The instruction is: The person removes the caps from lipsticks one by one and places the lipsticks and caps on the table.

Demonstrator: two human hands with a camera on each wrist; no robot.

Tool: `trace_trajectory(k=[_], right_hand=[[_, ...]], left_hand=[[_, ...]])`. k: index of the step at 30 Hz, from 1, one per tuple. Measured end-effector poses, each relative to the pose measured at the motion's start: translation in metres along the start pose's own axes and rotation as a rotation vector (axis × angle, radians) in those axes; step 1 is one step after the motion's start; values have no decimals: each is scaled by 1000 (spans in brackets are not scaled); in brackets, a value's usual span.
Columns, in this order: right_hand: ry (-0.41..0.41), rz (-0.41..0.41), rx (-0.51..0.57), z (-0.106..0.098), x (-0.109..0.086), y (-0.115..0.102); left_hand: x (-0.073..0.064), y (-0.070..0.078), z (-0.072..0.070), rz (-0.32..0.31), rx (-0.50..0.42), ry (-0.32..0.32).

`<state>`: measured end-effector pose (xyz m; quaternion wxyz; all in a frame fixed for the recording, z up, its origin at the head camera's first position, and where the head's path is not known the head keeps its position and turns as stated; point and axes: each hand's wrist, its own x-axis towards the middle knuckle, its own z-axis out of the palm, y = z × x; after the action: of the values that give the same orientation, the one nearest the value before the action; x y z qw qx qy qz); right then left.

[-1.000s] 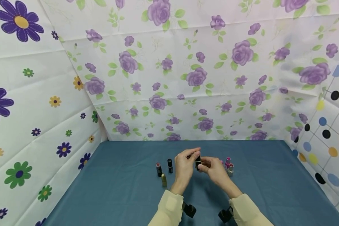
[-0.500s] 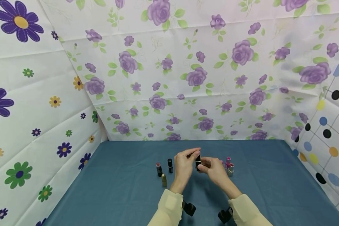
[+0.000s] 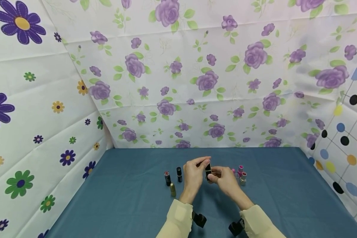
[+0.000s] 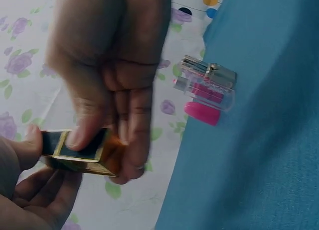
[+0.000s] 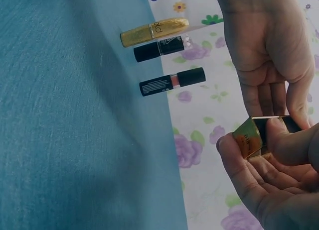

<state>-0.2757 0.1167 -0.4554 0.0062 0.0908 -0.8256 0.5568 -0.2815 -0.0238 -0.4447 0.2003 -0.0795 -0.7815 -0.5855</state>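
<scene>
Above the table, both hands hold a black lipstick with gold bands, upright and slightly tilted. The left hand pinches its upper end between thumb and fingers. Lower down, the right hand grips the body; in the right wrist view its thumb presses a black side, and a finger touches the gold base. Fingers hide part of the upper end. To the left stand a black lipstick with a reddish, clear-looking top, another black lipstick and a gold lipstick.
Right of the hands stand a clear and pink lipstick, a silver one and a bright pink piece, close together. Blue cloth covers the table. A flowered curtain rises behind it.
The right hand and the lower part of the held lipstick have sunk very slightly. Otherwise the left hand and the standing lipsticks look the same.
</scene>
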Motion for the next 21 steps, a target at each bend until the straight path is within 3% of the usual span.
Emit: trace_trajectory(k=[4,13,21], right_hand=[[7,15,4,0,0,2],[-20,34,24,-3,0,4],[-37,25,17,-6,1,3]], left_hand=[[1,-1,1,-22,22,-22],[-2,-5,4,-21,9,-5],[1,-5,3,-65,-32,10]])
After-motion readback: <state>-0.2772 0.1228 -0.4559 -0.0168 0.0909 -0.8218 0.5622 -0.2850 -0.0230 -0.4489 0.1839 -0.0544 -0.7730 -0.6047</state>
